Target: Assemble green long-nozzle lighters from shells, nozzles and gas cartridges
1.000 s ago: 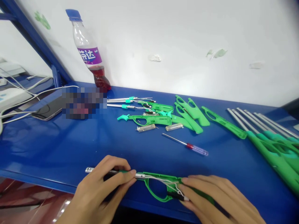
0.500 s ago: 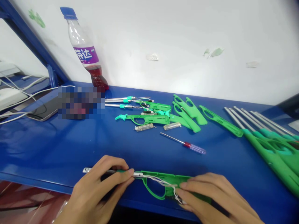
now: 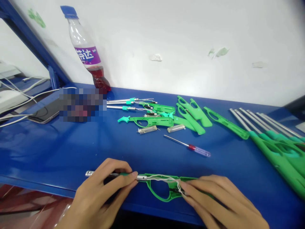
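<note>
Near the table's front edge lies a green plastic half shell (image 3: 164, 199) with a finger loop, its hollow side up. My left hand (image 3: 105, 187) pinches a metal tube (image 3: 142, 177) at the shell's left end; the tube's tip sticks out to the left. White wires (image 3: 164, 176) run from the tube along the shell's upper edge to my right hand (image 3: 214, 197). The fingers of my right hand are closed on the wires and a small dark part over the shell's right half, which they mostly cover.
Several green shells (image 3: 193, 114), wired tubes (image 3: 119, 107) and two clear cartridges (image 3: 175, 128) lie behind. A screwdriver (image 3: 199, 150) is nearer. Assembled green pieces (image 3: 269, 156) lie right; a bottle (image 3: 88, 55) and phone (image 3: 45, 111) stand or lie left.
My right hand's fingertips have shifted slightly up, and the white wires now lie higher, along the shell's upper edge. My left hand keeps its pinch on the tube.
</note>
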{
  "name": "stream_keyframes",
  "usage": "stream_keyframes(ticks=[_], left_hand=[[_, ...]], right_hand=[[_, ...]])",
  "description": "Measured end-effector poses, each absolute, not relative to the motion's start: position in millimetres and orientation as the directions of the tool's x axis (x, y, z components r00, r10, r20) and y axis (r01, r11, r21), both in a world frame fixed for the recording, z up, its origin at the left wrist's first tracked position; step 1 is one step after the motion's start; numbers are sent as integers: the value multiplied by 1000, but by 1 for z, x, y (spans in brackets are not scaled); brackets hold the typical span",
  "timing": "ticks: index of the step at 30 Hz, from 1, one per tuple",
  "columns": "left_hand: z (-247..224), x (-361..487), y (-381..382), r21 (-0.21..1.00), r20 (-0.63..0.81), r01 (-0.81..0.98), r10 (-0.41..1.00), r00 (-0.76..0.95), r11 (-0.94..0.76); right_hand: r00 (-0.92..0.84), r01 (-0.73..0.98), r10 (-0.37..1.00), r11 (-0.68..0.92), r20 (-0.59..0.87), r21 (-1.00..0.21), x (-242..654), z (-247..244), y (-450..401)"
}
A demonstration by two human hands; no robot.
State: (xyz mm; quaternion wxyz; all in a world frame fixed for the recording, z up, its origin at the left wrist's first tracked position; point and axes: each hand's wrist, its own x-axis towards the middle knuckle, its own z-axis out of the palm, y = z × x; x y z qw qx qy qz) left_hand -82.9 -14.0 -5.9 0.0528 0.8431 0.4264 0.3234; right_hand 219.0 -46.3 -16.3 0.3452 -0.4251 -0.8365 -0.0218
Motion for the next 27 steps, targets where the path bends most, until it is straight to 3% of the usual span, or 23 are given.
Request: stream_keyframes(ticks=[7, 14, 21, 27], left_hand=[[-6, -83, -16, 346, 502, 703, 755, 422, -622], [7, -80, -7, 248, 482, 711, 720, 499, -658], [39, -75, 57, 58, 374, 745, 706, 601, -665], [44, -104, 123, -57, 362, 849, 782, 508, -525]], right_hand=[[-429, 727, 696, 644, 575, -238, 223, -18, -45], [-398, 747, 714, 616, 577, -248, 221, -15, -46], [-416, 729, 690, 642, 593, -235, 223, -16, -41], [-366, 718, 715, 624, 595, -308, 221, -17, -42]])
